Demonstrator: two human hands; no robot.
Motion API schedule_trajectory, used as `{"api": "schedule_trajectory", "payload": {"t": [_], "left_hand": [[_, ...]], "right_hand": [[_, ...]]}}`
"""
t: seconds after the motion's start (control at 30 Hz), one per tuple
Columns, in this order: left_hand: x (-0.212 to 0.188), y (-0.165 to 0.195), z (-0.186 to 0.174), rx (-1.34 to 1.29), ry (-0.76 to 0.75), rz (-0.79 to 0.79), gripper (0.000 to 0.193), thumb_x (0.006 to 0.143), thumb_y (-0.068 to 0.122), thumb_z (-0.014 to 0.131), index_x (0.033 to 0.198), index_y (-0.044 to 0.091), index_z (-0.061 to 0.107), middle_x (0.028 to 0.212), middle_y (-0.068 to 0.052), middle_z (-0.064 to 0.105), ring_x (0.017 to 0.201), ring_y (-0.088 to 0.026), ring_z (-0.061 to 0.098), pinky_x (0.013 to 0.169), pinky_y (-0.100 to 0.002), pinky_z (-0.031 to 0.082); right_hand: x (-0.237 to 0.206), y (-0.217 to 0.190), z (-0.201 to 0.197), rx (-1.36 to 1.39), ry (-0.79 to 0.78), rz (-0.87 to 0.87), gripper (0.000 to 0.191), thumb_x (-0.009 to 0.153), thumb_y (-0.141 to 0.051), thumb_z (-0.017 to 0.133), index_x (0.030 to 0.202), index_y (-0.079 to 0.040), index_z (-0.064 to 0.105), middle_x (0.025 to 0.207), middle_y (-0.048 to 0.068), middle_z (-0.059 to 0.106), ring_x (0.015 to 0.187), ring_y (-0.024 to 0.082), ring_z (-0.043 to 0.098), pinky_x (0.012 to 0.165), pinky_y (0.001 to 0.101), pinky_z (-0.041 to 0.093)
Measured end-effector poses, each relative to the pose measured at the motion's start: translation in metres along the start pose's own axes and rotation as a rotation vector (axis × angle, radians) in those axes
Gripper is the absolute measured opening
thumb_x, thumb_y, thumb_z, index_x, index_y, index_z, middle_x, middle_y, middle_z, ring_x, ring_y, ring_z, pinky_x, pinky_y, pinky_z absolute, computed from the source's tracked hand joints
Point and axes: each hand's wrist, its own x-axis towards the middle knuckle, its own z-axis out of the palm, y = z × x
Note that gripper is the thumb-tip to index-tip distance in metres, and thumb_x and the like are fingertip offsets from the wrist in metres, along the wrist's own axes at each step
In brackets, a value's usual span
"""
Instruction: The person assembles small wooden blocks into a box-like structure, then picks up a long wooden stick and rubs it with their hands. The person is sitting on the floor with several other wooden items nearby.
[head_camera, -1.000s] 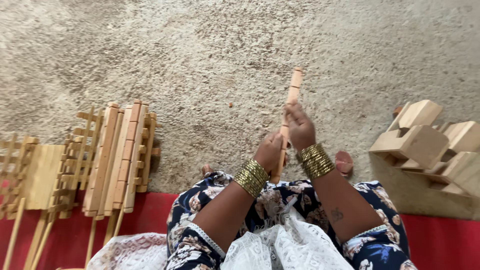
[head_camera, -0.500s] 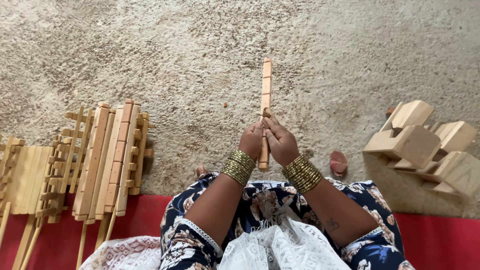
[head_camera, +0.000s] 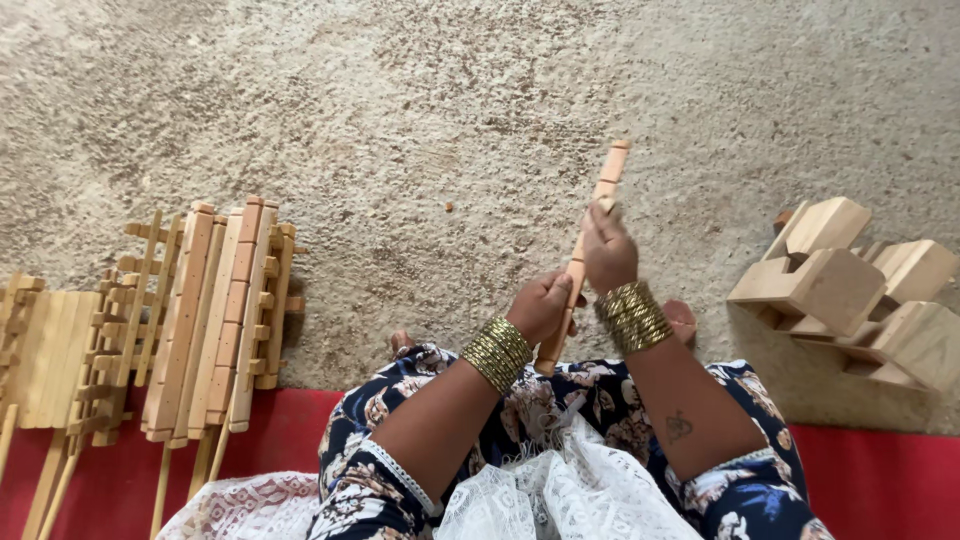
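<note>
Far left, a stack of notched wooden pieces (head_camera: 210, 320) is lying on the gritty floor (head_camera: 420, 120), well apart from the hands. At centre the left hand (head_camera: 541, 305) is clenching the near end of a slim wooden stick (head_camera: 585, 250); the right hand (head_camera: 608, 250) is pinching it higher up. The stick is tilting up and rightward, its far tip free. It is likely light, stiff and dry, so easy to grip mid-shaft. Wooden blocks (head_camera: 850, 285) are sitting to the right, apart.
</note>
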Motion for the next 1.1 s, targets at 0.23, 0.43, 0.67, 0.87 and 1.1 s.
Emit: {"api": "schedule_trajectory", "payload": {"t": [0.23,0.43,0.67,0.87,1.1], "left_hand": [[0.018,0.01,-0.034,-0.051,0.292,-0.034,0.039,0.107,0.029,0.038,0.109,-0.001,0.063,0.078,-0.01,0.064,0.052,-0.012,0.058,0.045,-0.027,0.056],[0.011,-0.001,-0.008,0.173,0.082,-0.048,0.033,0.1,0.022,0.045,0.13,0.01,0.052,0.092,-0.012,0.069,0.058,-0.016,0.067,0.047,-0.028,0.061],[-0.008,0.0,0.004,0.084,-0.235,0.035,0.037,0.104,0.03,0.044,0.126,0.002,0.056,0.096,-0.013,0.068,0.057,-0.017,0.065,0.051,-0.027,0.06],[-0.011,0.004,-0.004,-0.243,-0.432,-0.196,0.043,0.112,0.031,0.039,0.136,-0.004,0.041,0.093,-0.012,0.064,0.063,-0.016,0.063,0.056,-0.029,0.059],[-0.026,0.002,0.009,0.431,-0.137,-0.002,0.049,0.104,0.03,0.037,0.149,0.012,0.04,0.083,-0.007,0.059,0.049,-0.008,0.047,0.042,-0.022,0.049]], "right_hand": [[-0.049,-0.024,0.025,0.138,-0.463,-0.104,0.04,0.109,-0.02,0.044,0.134,0.01,0.053,0.112,0.019,0.065,0.087,0.018,0.068,0.07,0.022,0.061],[-0.012,-0.004,0.016,0.382,-0.33,0.287,0.052,0.109,-0.022,0.037,0.151,0.006,0.024,0.093,0.012,0.052,0.064,0.016,0.054,0.042,0.0233,0.05],[0.029,-0.002,-0.033,0.508,-0.063,0.301,0.057,0.104,-0.02,0.04,0.151,-0.013,0.01,0.098,0.0,0.06,0.061,0.01,0.064,0.05,0.023,0.059],[0.042,0.01,-0.047,0.946,0.108,0.51,0.034,0.108,-0.024,0.047,0.136,-0.004,0.043,0.088,0.007,0.059,0.058,0.014,0.062,0.053,0.0275,0.063],[0.052,0.022,-0.042,0.652,0.176,0.564,0.043,0.104,-0.022,0.046,0.143,-0.009,0.032,0.091,0.007,0.062,0.061,0.016,0.063,0.049,0.0258,0.061]]}}
